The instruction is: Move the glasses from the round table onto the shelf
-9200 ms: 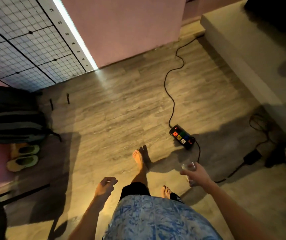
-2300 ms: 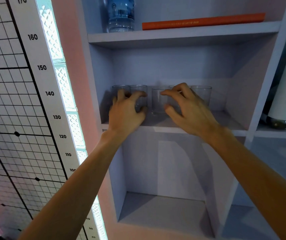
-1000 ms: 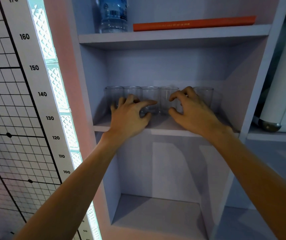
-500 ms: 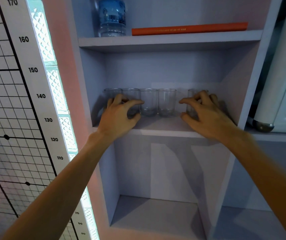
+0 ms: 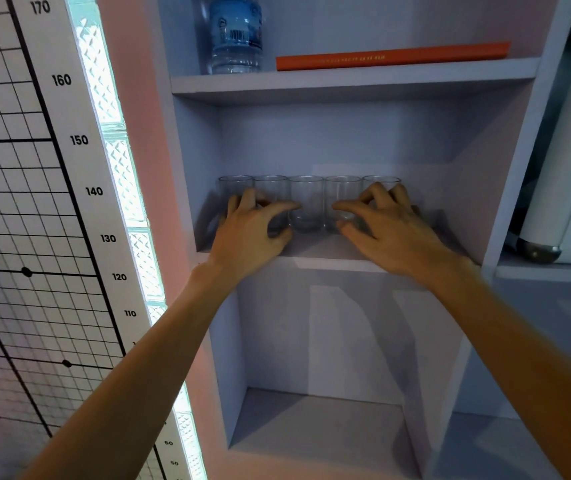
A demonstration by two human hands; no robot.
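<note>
Several clear glasses stand in a tight row on the middle shelf of a pale cabinet; the middle glass is uncovered. My left hand curls its fingers and thumb round the second glass from the left, partly hiding the leftmost glass. My right hand is curled round the rightmost glass, of which only the rim shows. Its index finger reaches across the neighbouring glass.
On the shelf above stand a water bottle and a flat orange book. A lower compartment opens beneath. A height chart and a lit glass-block strip run down the left; a white appliance is at the right.
My right hand has slid the rightmost glass leftward, closing the gap to the row. My left hand has stayed on the left glasses.
</note>
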